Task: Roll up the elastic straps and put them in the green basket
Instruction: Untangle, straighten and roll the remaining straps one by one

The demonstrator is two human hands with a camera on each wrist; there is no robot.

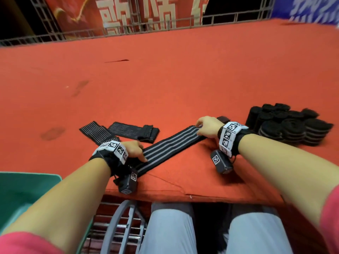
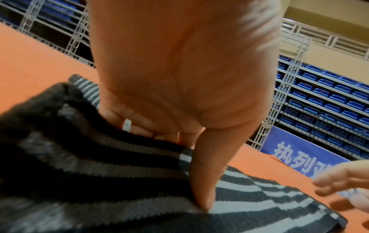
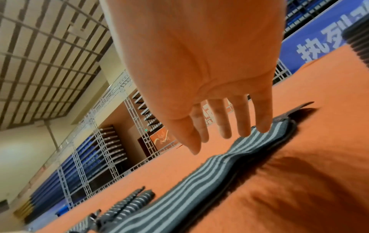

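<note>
Left hand (image 1: 134,150) presses the striped strap (image 1: 170,146) flat on the counter (image 1: 165,79); right hand (image 1: 208,126), fingers spread, touches its far end.

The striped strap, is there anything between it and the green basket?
Nothing visible blocks the way. The striped strap lies flat on the red cloth with both hands on it, left hand, right hand. The green basket sits just off the table's near left edge, partly behind the left forearm.

Sports hall: blue folding seat tiers (image 2: 327,100), truss railings (image 1: 165,24), banners (image 3: 319,39).
</note>
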